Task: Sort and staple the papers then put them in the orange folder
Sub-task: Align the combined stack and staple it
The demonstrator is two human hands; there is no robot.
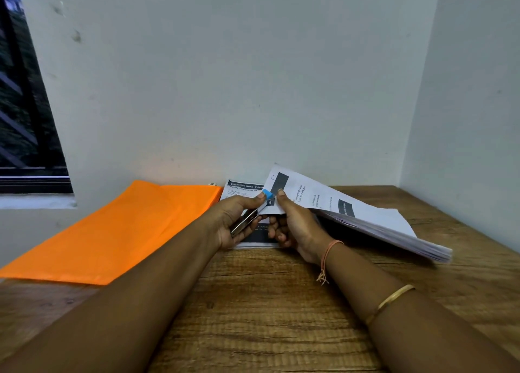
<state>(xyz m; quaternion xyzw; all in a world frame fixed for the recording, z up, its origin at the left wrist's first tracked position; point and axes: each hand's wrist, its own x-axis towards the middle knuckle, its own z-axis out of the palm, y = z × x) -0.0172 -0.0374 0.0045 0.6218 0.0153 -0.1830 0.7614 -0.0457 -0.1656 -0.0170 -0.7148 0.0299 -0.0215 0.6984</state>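
Note:
My left hand (237,220) grips a metal stapler (250,216) with a blue tip, its jaws at the corner of a thick stack of printed papers (365,218). My right hand (292,226) holds that stack by the same corner, thumb on top, and the stack is lifted and tilted above the table. Another printed sheet (239,188) lies flat under both hands, partly hidden. The orange folder (121,229) lies shut on the left, overhanging the table's left edge.
The wooden table (267,302) stands in a corner, with a white wall right behind the papers and another wall at the right. A dark window (25,114) is at the far left.

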